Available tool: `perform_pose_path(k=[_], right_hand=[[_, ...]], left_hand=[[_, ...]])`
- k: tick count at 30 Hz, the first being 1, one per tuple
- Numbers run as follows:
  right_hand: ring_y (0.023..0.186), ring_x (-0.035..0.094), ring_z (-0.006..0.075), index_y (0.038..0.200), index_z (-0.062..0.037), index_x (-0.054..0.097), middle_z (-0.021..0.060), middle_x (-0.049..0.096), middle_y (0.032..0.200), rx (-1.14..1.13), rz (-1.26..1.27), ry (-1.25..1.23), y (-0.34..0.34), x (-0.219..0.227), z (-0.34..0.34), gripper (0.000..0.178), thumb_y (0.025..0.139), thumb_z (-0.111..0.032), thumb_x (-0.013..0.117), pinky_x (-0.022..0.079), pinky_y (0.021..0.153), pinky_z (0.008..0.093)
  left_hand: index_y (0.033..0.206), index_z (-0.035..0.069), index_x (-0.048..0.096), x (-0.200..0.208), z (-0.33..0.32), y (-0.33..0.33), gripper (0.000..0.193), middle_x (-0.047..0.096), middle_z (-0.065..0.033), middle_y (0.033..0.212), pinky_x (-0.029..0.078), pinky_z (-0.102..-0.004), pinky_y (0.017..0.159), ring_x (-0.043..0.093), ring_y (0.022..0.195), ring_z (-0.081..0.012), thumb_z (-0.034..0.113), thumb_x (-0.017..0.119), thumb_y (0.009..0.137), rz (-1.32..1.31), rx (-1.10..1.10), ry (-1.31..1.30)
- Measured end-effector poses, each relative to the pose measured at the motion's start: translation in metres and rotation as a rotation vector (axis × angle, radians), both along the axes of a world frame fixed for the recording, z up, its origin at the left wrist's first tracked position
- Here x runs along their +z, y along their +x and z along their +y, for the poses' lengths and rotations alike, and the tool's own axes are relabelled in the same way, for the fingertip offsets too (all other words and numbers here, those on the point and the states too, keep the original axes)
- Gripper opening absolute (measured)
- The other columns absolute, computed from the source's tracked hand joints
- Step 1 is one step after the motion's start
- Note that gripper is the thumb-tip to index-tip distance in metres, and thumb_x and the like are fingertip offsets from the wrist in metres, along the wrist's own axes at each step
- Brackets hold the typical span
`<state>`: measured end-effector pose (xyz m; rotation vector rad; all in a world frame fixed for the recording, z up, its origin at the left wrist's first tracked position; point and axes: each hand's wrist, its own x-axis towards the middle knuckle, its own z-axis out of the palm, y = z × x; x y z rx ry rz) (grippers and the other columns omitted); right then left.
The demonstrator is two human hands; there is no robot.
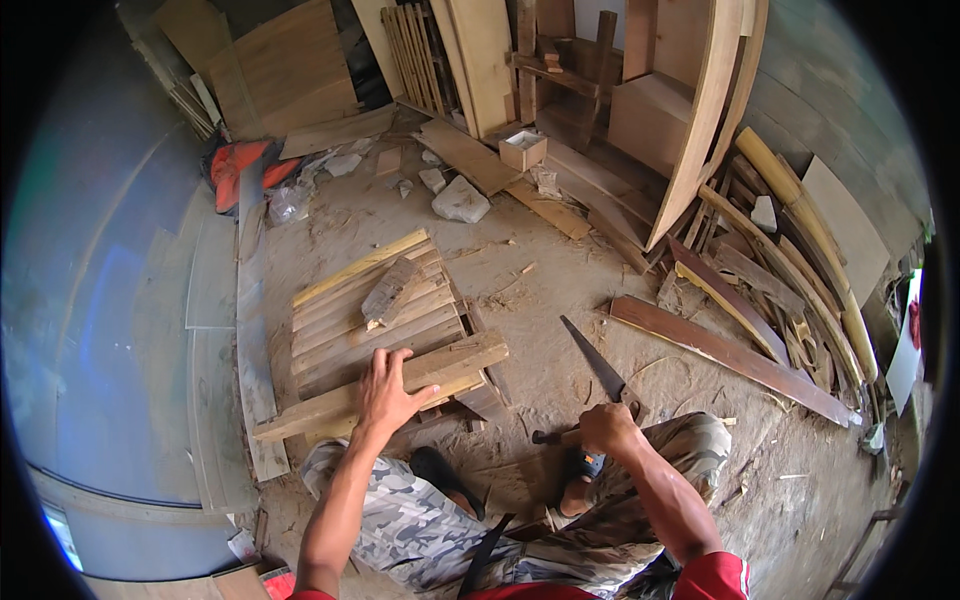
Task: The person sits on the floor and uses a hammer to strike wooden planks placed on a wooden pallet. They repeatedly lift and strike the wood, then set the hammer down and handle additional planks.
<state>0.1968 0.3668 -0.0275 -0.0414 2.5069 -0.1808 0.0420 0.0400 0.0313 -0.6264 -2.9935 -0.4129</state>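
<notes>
Your left hand (388, 392) lies spread flat, pinning the wooden plank (385, 396) that runs left to right across the slat stack (375, 310) on the floor (560, 275), while your right hand (607, 428), off to the plank's right, is closed around the handsaw (598, 368) handle, blade angled away up-left.

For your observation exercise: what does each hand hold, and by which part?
The right hand grips a hammer by its handle. The left hand holds nothing; it rests flat on a wooden plank.
</notes>
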Motion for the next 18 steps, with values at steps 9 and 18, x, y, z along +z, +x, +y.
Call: perform_pose_path(k=[9,18], right_hand=[[0.098,0.071,0.0359,0.111,-0.0106,0.071,0.0165,0.074,0.098,-0.134,0.069,-0.246,0.009,0.042,0.020,0.037,0.081,-0.032,0.075,0.055,0.083,0.0464],[0.094,0.072,0.0329,0.120,-0.0163,0.069,0.0142,0.075,0.098,-0.175,0.158,-0.514,0.000,0.103,0.019,0.048,0.080,-0.040,0.081,0.055,0.083,0.0429]], left_hand=[[0.132,0.007,0.057,-0.005,-0.013,0.003,0.068,0.054,-0.0128,0.133,0.045,-0.0438,0.102,0.054,0.122,-0.0336,0.045,0.080,0.081,0.164,-0.154,0.153],[0.136,0.008,0.057,0.018,0.002,-0.019,0.073,0.060,-0.0128,0.134,0.039,-0.0455,0.110,0.056,0.125,-0.0329,0.060,0.069,0.087,-0.130,-0.120,0.202]])
